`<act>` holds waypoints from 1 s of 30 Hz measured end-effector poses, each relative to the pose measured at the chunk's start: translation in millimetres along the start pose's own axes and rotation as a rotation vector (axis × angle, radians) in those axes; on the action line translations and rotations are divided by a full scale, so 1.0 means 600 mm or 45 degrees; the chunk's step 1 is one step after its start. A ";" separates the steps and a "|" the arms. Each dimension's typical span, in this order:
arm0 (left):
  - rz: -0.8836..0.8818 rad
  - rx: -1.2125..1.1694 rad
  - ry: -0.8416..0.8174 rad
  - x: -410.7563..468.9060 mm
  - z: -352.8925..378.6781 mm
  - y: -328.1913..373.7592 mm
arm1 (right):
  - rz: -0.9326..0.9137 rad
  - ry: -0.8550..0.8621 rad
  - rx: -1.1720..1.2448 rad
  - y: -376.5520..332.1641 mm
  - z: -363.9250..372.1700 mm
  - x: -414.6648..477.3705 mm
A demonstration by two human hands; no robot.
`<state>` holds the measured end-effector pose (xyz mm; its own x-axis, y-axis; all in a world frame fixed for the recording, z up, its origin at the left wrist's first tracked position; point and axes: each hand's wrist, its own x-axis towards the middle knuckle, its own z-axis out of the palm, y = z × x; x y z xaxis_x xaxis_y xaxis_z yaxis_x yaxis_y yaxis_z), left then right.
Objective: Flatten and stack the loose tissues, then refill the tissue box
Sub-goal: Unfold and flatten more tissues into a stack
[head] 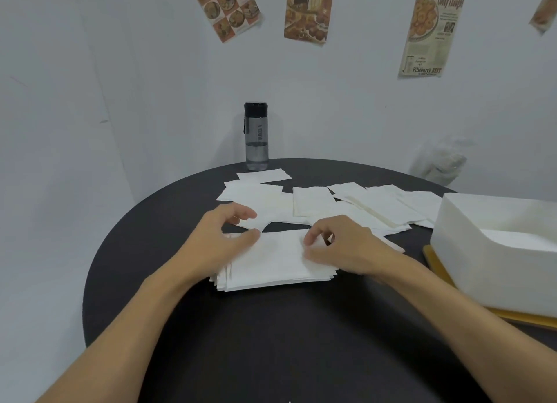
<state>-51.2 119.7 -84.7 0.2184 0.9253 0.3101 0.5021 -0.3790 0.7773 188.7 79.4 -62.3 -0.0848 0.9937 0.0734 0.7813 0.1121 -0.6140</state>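
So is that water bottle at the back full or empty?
Neither, it is partly filled. The water bottle stands upright with its black cap on, and a water line shows low in its clear body.

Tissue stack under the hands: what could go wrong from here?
1. The stack has fanned, uneven edges; with the left hand and right hand only at its far edge, lifting may spill it.
2. Loose tissues overlap, so one pull may drag several.
3. The water bottle stands close behind them; a knock could wet them.
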 end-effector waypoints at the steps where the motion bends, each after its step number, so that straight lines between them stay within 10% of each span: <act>1: -0.011 0.078 -0.072 -0.001 0.001 -0.004 | 0.018 -0.055 -0.042 0.001 -0.001 -0.002; 11: -0.029 0.287 -0.350 -0.007 -0.007 0.005 | 0.075 -0.230 -0.156 -0.012 0.003 -0.016; 30: -0.056 0.111 -0.253 -0.010 -0.006 0.024 | -0.140 -0.007 0.306 -0.004 0.029 -0.002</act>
<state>-48.0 108.5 -73.4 0.3511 0.9232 0.1563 0.5832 -0.3462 0.7349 176.3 78.3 -74.6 -0.1649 0.9754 0.1462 0.5983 0.2167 -0.7714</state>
